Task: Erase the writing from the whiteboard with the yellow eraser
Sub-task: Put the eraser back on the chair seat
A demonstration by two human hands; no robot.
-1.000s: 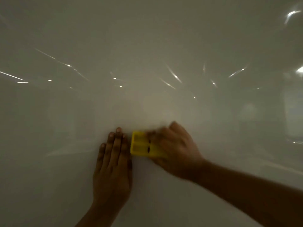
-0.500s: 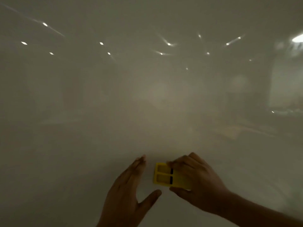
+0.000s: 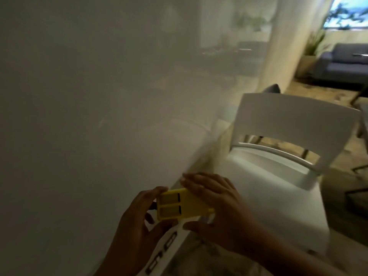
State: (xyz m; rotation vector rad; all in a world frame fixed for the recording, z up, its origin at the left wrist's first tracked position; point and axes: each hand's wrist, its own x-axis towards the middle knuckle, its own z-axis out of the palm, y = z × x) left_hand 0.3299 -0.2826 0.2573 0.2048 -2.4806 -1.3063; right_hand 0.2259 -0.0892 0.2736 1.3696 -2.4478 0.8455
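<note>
Both hands (image 3: 179, 212) around yellow eraser (image 3: 179, 206)

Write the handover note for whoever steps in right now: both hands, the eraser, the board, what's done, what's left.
Left hand: fingers on the left end of the yellow eraser.
Right hand: holds the eraser's right end.
Eraser: held off the whiteboard, near its lower right edge, beside a white chair.
Done: board surface in view shows no writing.
Left: dark marks along the bottom edge are blurred; check them.
</note>
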